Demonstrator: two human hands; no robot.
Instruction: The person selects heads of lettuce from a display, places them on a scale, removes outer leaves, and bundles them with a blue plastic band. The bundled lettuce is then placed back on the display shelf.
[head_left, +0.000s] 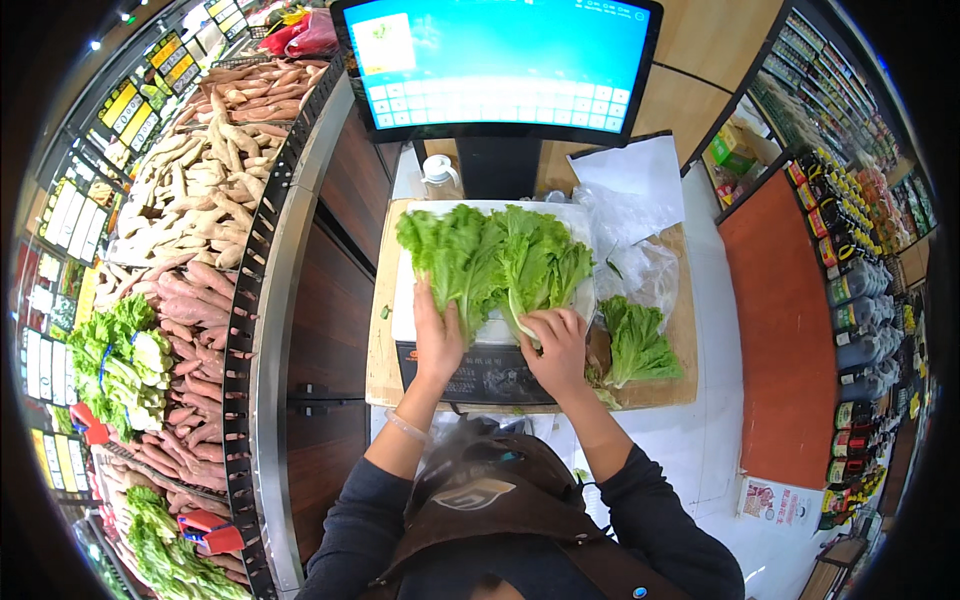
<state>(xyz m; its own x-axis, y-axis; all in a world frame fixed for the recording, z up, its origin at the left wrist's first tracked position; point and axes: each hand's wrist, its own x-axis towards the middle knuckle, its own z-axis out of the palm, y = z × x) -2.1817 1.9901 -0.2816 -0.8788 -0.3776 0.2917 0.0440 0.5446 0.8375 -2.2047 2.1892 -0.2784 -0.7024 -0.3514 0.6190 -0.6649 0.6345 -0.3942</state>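
Two bunches of green leaf lettuce lie side by side on the white plate of a counter scale (405, 300). My left hand (437, 334) rests along the lower left of the left lettuce bunch (457, 259), its fingers apart and touching the leaves. With bent fingers, my right hand (556, 349) grips the stem end of the right lettuce bunch (536, 255). Beside the scale, to the right of my right hand, another piece of lettuce (637, 341) lies on the wooden board (686, 315).
A lit touchscreen monitor (495, 67) stands behind the scale, near a lidded jug (441, 176). Clear plastic bags (637, 270) and a white sheet (645, 180) lie at the right. Sweet potatoes (199, 300) and bundled lettuce (124, 367) fill the left display; bottles (862, 337) line the right shelf.
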